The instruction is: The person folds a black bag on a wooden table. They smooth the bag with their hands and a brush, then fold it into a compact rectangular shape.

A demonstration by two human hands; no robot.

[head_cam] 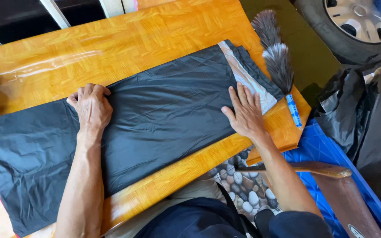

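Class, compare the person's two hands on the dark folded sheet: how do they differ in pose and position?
The left hand has its fingers curled, knuckles up; the right hand lies flat with fingers spread. The left hand sits mid-sheet, the right hand near the end by the feather duster. Both press on the dark sheet on the wooden table.
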